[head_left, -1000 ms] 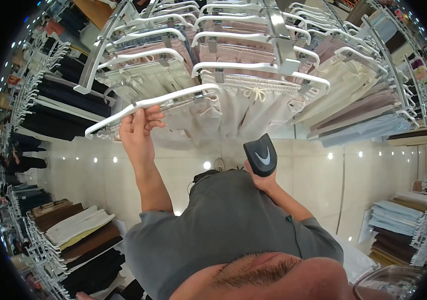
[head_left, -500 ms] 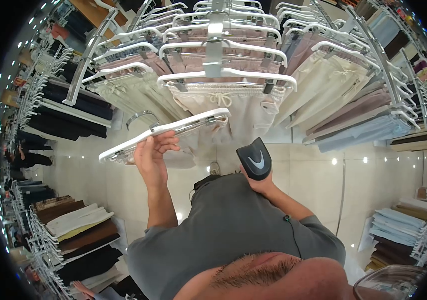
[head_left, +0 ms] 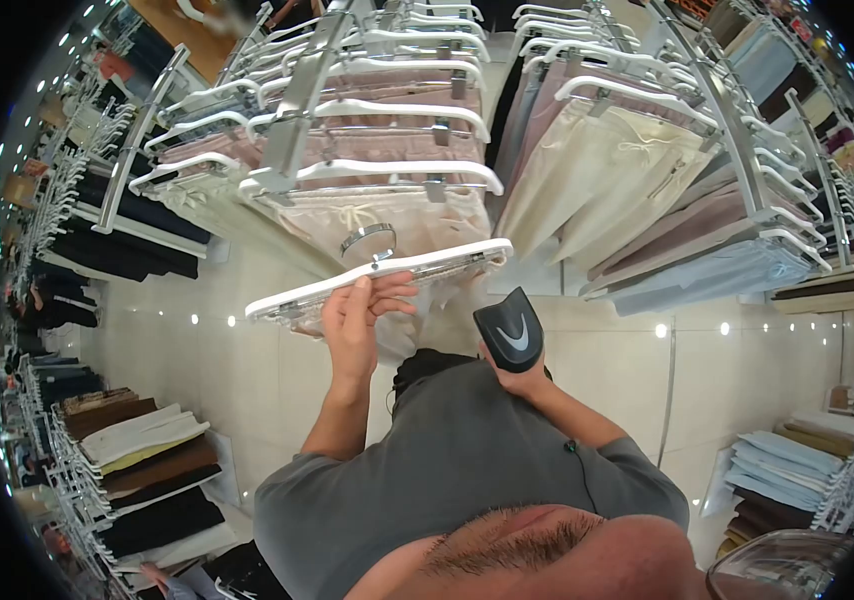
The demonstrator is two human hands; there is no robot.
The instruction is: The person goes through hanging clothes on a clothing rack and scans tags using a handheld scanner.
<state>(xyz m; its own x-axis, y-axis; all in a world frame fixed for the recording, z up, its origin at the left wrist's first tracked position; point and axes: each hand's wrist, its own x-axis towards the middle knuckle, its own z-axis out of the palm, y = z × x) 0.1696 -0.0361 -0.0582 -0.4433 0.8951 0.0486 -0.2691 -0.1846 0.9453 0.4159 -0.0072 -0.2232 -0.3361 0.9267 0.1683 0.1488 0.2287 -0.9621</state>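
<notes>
My left hand (head_left: pixel 359 318) is closed on a white clothes hanger (head_left: pixel 437 256), thumb on the near side below its metal hook. The hanger slants up to the right, with a pale garment (head_left: pixel 397 338) hanging beneath it, mostly hidden. Beyond it, on the middle rail, are light pink trousers (head_left: pixel 387 212) with a drawstring; the held hanger overlaps them in view. In front of my torso, my right hand (head_left: pixel 521 382) grips a black handheld scanner (head_left: pixel 507 335) with a grey curved mark on top. Most of the right fingers are hidden under it.
Metal rails (head_left: pixel 297 110) carry rows of white hangers ahead. Cream trousers (head_left: pixel 607 170) and light blue trousers (head_left: pixel 707 275) hang to the right. Dark trousers (head_left: pixel 127 245) hang at the left. More racks stand behind on both sides, over a shiny tiled floor (head_left: pixel 597 350).
The left hand and its hanger have moved right in view, in front of the middle rail's trousers. The rack has shifted left as the view turned. The scanner stays almost where it was.
</notes>
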